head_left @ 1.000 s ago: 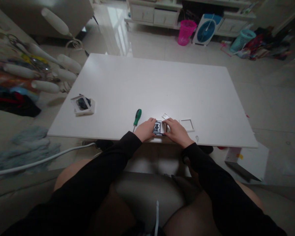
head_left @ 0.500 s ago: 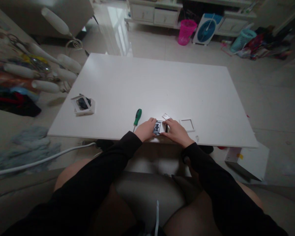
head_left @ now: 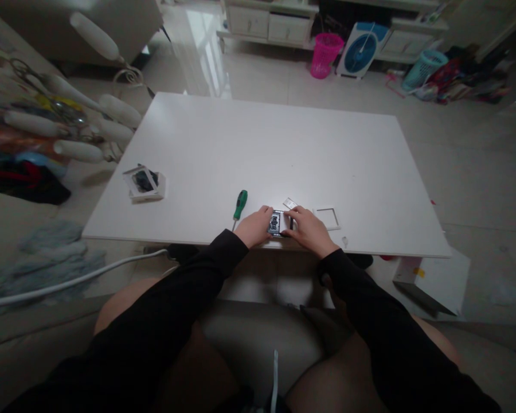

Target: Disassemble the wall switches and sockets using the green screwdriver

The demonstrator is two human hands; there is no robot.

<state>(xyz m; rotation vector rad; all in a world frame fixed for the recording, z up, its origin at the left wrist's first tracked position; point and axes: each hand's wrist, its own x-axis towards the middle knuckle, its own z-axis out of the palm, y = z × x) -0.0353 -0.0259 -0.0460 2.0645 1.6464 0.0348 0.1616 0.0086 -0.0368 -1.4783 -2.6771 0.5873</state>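
At the near edge of the white table [head_left: 223, 149], both hands hold a small flat black-and-white rectangular device [head_left: 275, 222]. My left hand [head_left: 255, 225] grips its left side, fingers closed. On the right side, my right hand [head_left: 308, 229] pinches it between thumb and fingers, over a pale part. A green-handled screwdriver [head_left: 240, 205] lies left of the device, its shaft toward me. Just beyond my right hand is a small white strip-like piece [head_left: 290, 203]. An open square white frame [head_left: 327, 218] lies to the right, with a tiny clear piece [head_left: 344, 241] nearer the edge.
An opened white box [head_left: 145, 183] with dark contents stands on the table's left side. White lamp arms [head_left: 112, 112] reach close to the left edge. On the floor beyond are a pink basket [head_left: 325, 55] and a blue-and-white fan [head_left: 361, 50].
Both hands keep their grip on the device and stay almost in place. The view has shifted very slightly; nothing on the table has visibly moved.
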